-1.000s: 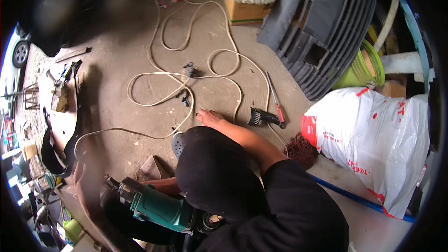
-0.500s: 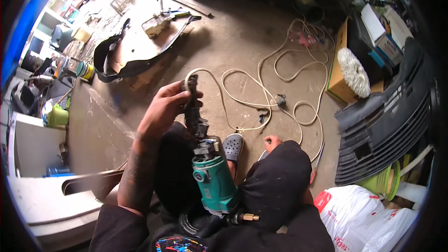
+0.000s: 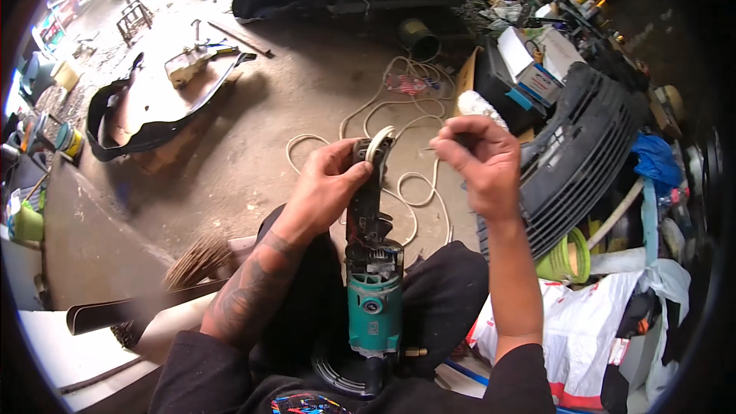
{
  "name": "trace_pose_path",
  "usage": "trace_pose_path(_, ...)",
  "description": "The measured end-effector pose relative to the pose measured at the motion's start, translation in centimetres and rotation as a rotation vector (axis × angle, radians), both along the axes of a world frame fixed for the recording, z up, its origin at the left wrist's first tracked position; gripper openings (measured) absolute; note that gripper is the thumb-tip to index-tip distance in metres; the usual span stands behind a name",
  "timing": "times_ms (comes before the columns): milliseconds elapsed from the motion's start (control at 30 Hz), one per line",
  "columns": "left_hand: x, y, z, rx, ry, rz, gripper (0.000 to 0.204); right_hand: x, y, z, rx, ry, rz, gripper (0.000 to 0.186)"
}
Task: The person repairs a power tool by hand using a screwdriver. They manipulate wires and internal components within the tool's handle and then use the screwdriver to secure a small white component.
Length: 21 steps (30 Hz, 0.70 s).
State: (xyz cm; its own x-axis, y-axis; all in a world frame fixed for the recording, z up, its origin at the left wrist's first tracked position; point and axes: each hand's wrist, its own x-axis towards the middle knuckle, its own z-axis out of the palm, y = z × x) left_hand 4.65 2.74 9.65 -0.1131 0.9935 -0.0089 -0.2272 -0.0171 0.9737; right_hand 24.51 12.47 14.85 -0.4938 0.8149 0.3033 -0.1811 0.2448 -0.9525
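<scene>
Left hand clamps the green angle grinder upright on the lap to steady it; right hand pinches its white cord, far end, keeping it taut

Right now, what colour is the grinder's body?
Teal-green grinder, black at the handle end; the head view shows it.

Left hand gripping the open handle of a green grinder upright on the lap, right hand raised just right of it, pinching its white cord, cord coils on far floor, black bumper right
</scene>
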Motion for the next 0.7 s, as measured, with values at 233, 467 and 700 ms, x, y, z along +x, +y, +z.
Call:
trace_pose_path(233, -0.9, -0.9, -0.1, -0.038, -0.112, 0.005, 0.035, 2.4, 3.0, -3.8, -0.466, 0.123, 0.054, 0.029)
trace_pose_path(467, -8.6, -4.4, -0.6, -0.222, 0.074, 0.202, 0.033, 6.9, 6.7, -15.5, -1.047, 0.396, 0.159, 0.030)
trace_pose_path(700, -12.7, -6.7, -1.5, -0.369, 0.105, 0.314, 0.031, -0.8, 4.2, -31.8, -0.675, -0.313, -0.134, 0.022)
